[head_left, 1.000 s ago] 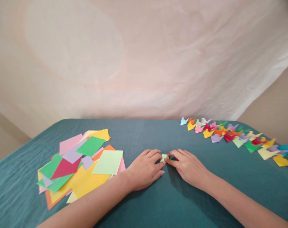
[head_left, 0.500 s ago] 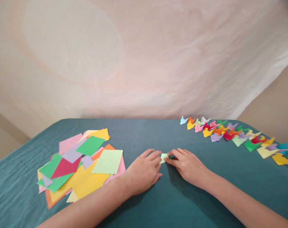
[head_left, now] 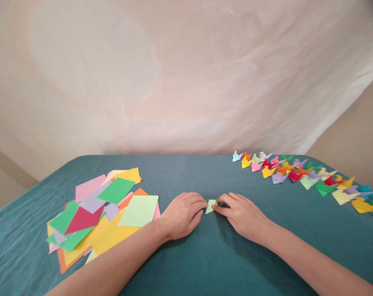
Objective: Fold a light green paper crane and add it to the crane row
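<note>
At back, see pale, wrinkled cloth [head_left: 186, 82] hung as bkgd, w/ brownish wall [head_left: 359, 127] at far R. Below, find tabletop [head_left: 186, 263] covered in dark teal fabric, lightly creased toward far L. On L side, note loose heap of paper sheets [head_left: 88, 218]: yellow, orange, pink, lilac, red & green, overlapping at odd angles, w/ pale-green sheet [head_left: 139, 211] lying on top at R side; near side partly hidden by L forearm [head_left: 118, 259]. On R side, see slanting rows of small folded paper birds [head_left: 307, 183], mixed colors incl. lt blue, orange, yellow, pink, red, lilac & green, set close together from back edge down to far R. Mid tabletop, find small pc of pale-green paper [head_left: 210, 206], btwn L hand [head_left: 182, 216] & R hand [head_left: 243, 213]: plain, straight-edged, flat-looking, ends partly covered by fingertips, so can't tell full shape. With R hand, pinching its R edge btwn thumb & forefinger, other fingers bent. With L hand, fingers together, tips at its L edge; can't tell if gripping or just touching.
</note>
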A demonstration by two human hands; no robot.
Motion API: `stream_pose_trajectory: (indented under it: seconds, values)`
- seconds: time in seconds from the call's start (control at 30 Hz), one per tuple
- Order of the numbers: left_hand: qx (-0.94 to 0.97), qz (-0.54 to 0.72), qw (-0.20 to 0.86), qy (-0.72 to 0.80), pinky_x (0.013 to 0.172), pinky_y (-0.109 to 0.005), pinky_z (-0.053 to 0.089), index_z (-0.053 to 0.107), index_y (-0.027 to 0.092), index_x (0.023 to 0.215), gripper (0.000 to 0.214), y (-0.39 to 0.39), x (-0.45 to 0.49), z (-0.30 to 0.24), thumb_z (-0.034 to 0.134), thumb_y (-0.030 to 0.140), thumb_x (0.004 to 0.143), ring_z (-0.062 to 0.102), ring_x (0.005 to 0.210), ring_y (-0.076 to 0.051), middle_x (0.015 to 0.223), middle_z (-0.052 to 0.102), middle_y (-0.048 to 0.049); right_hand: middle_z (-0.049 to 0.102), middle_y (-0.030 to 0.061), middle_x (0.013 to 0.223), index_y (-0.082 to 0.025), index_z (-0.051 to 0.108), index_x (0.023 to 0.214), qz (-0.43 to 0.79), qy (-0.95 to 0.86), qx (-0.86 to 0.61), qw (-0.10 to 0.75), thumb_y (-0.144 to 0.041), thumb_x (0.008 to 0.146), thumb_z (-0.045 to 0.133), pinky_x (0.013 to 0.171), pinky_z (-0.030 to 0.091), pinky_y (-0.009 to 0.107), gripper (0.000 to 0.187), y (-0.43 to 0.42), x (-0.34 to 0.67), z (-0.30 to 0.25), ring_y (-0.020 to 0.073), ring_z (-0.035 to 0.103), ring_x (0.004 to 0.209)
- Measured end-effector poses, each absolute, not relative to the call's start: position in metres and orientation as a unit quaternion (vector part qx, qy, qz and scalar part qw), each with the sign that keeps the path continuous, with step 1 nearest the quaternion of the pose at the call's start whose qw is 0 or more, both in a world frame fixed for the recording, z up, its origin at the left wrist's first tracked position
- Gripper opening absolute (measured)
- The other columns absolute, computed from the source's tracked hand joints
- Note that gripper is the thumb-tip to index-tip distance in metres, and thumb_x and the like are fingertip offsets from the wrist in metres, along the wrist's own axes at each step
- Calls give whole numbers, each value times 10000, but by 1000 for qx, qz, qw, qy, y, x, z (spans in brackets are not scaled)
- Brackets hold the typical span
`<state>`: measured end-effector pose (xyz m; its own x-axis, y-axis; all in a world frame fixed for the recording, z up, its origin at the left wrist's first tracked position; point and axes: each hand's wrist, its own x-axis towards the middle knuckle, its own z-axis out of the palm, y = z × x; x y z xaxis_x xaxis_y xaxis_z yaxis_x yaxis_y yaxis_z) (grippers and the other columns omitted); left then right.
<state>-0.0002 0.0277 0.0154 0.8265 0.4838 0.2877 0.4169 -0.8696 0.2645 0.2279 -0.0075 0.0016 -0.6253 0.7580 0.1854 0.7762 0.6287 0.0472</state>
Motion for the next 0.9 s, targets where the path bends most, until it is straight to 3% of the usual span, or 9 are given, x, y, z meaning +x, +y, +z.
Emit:
stream_pose_trajectory:
  seconds: [0.17,0.63,0.9]
  values:
    - [963,152,80,208,995,-377,339,535,177,1173,315,27,1,11,378,193,900,433,1168,-209,1187,569,-59,572,61,1014,-239,577,1145,-62,-900,-425,76,-130,882,445,741,398,334,314,-10,226,4,195,496,862]
    - [966,130,86,205,1007,-377,317,523,153,1193,326,25,2,12,380,231,911,434,1155,-220,1187,562,-74,593,63,997,-198,619,1055,-54,-897,-434,66,-102,845,453,715,412,339,284,-8,225,8,197,516,838]
    - [966,136,90,203,1001,-370,335,545,151,1167,314,24,2,13,390,246,910,458,1138,-215,1167,577,-79,594,34,1014,-271,663,1018,52,-863,-467,188,-28,784,433,775,415,333,407,-5,230,-4,175,523,856]
